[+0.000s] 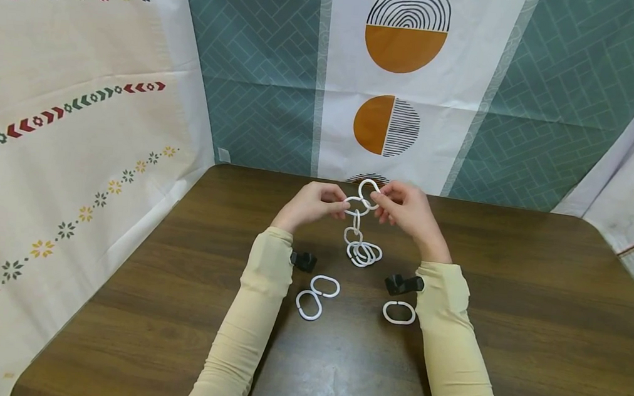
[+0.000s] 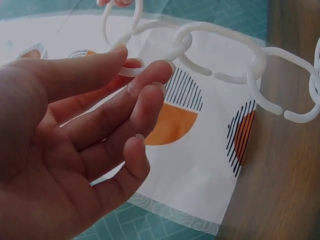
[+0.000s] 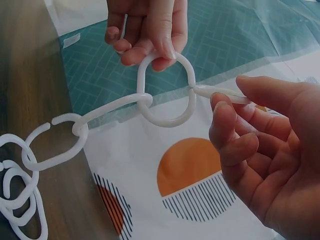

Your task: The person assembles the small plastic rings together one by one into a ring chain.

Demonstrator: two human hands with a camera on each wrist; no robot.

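Observation:
My left hand pinches a white plastic C-shaped chain link between thumb and fingertips. More joined white links hang from it, the lowest bunched in a pile at the table. My right hand pinches another white link by its far end. That link's near end meets the side of the left-hand link at a gap; whether it is fully hooked through, I cannot tell. In the left wrist view, small gaps show in the hanging links.
Two loose white links touch each other on the brown wooden table near the left forearm. A single loose link lies by the right forearm. Black wrist cameras sit on both wrists. Patterned cloths hang behind the table.

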